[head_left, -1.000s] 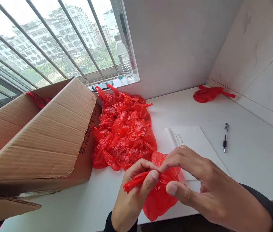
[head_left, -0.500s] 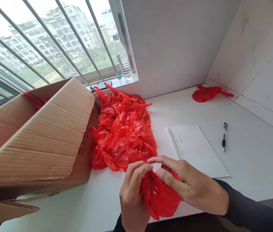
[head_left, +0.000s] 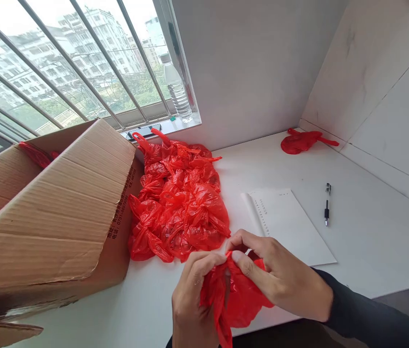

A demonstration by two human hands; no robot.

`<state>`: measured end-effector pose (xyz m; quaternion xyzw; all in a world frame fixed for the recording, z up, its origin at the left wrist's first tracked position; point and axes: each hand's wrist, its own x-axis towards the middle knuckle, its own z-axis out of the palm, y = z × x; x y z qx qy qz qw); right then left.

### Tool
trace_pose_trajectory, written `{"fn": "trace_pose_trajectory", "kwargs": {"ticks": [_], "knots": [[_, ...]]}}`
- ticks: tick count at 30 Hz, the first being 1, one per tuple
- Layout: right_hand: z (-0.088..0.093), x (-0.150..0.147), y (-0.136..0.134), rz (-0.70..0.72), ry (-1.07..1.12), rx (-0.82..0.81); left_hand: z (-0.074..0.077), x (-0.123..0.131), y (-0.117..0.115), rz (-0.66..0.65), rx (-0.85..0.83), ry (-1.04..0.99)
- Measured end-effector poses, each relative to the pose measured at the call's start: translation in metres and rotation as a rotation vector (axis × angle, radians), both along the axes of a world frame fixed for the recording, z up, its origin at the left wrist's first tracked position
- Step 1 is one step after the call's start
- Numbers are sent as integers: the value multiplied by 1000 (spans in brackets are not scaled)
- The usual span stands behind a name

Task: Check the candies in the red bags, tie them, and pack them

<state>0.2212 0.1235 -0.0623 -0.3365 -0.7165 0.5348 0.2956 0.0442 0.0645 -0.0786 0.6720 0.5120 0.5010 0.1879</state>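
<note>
Near the table's front edge, a red plastic bag (head_left: 242, 299) hangs between my two hands. My left hand (head_left: 195, 290) is closed on its left side, fingertips at the top edge. Thumb and forefinger of my right hand (head_left: 271, 270) pinch the bag's top, close to the left fingertips. What is inside the bag cannot be made out. Just beyond my hands lies a heap of knotted red bags (head_left: 182, 198), beside the cardboard box.
An open cardboard box (head_left: 63, 208) with red bags inside stands at the left. A notebook (head_left: 291, 227) and a pen (head_left: 327, 205) lie on the right. Another red bag (head_left: 300, 142) is at the back corner. A bottle (head_left: 178, 92) and a phone (head_left: 144, 132) sit on the windowsill.
My right thumb and forefinger have closed on the bag's top edge, where they were apart before. A strip of the bag now hangs lower at the front. The view has shifted slightly.
</note>
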Motion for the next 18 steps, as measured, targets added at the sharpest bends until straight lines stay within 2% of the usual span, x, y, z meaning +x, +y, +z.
{"fn": "trace_pose_trajectory", "kwargs": {"ticks": [7,12,18], "knots": [[-1,-2,-1,-54,62,11,1,13,-2,74,-10,-50],[-3,1,-3,-79,42,158,0,10,-7,148,-34,-44],[-6,9,-3,-64,-41,294,-11,4,-15,278,-42,-32]]}}
